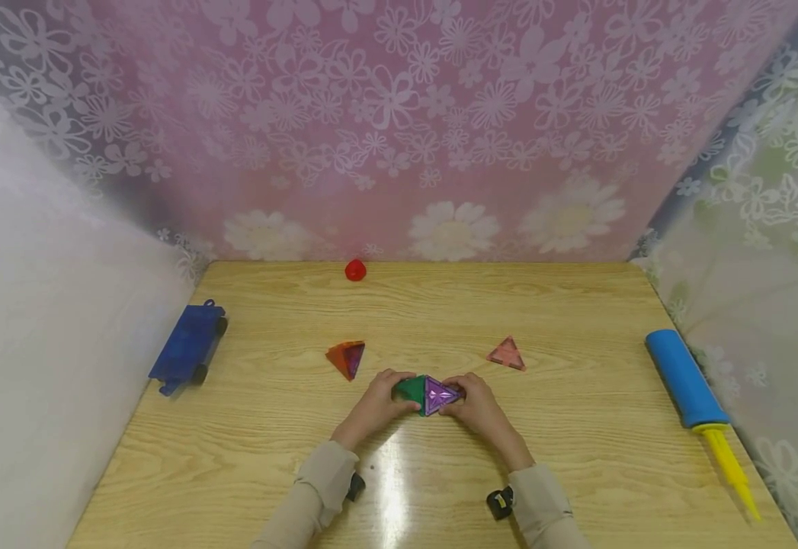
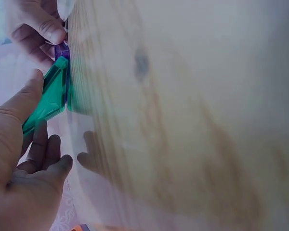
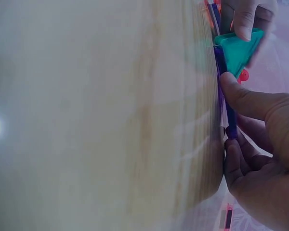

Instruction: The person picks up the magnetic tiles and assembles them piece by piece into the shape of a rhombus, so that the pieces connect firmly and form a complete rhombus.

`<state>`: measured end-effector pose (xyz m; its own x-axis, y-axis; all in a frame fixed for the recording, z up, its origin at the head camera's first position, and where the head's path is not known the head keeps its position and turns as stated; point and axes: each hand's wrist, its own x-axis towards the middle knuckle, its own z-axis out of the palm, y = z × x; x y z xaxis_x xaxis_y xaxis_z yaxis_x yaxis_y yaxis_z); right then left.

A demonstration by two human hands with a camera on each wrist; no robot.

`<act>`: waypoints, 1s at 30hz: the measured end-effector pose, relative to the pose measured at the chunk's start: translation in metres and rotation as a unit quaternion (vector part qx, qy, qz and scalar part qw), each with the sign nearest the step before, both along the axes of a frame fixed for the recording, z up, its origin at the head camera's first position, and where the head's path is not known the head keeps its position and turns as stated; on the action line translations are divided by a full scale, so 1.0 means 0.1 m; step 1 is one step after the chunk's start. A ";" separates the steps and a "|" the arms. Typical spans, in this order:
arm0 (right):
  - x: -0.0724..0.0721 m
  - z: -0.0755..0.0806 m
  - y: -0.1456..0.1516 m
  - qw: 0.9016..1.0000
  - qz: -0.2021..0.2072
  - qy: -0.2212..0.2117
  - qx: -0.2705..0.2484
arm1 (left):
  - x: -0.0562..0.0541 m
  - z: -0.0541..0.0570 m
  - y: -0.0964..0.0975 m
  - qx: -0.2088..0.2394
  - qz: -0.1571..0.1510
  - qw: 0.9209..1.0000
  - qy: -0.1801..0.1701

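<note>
My left hand (image 1: pixel 378 402) pinches a green triangular magnetic tile (image 1: pixel 408 390) between thumb and fingers. In the left wrist view this green tile (image 2: pixel 52 96) leans up at a slant from the table. A purple triangular magnetic tile (image 1: pixel 437 396) lies low against the tabletop, its wide edge meeting the green one. The thumb and fingertips of my right hand (image 1: pixel 479 406) grip the purple tile near its pointed end. Seen from the right wrist, the purple tile (image 3: pixel 226 91) stays nearly flat while the green tile (image 3: pixel 239 50) rises beside it.
Behind my left hand sits an orange and purple tile piece (image 1: pixel 347 358). A pink triangular tile (image 1: pixel 507 354) lies back right. A small red object (image 1: pixel 355 270) is at the far edge, a blue toy wagon (image 1: pixel 189 347) at left, and a blue-yellow pump (image 1: pixel 690 381) at right.
</note>
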<state>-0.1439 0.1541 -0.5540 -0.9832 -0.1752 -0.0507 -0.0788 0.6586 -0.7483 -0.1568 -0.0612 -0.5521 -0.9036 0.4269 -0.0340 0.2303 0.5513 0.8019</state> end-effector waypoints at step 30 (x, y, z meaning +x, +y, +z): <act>0.00 0.10 0.26 0.999 -0.039 0.037 -0.008 | 0.01 0.00 0.00 0.041 -0.032 0.998 -0.018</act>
<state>-0.1441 0.1805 -0.5437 -0.9949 -0.0978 0.0249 -0.0830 0.6523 -0.7534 -0.1557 -0.0610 -0.5522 -0.8737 0.4856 -0.0283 0.2325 0.4681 0.8526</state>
